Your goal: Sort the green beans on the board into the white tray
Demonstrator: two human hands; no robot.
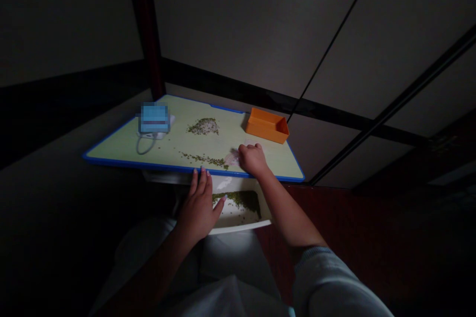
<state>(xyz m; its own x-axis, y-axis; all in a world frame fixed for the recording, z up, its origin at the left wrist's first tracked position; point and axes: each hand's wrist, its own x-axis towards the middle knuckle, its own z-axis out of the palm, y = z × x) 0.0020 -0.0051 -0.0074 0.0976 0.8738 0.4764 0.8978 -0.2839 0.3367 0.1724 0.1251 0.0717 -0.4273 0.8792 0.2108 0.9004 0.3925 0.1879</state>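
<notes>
My left hand rests with straight fingers at the blue front edge of the small table; its thumb reaches over the white drawer. Inside the drawer lie many small green beans. My right hand is closed, low over the tabletop near the front edge, on a clear plastic piece whose exact kind I cannot make out. Just left of that piece, a strip of loose green beans runs along the front. Farther back sits a pile of mixed whitish and green grains.
An orange open box stands at the table's back right. On the left is a pale device with a grey cable and a blurred-out screen. Walls stand behind and left of the table. The room is dim.
</notes>
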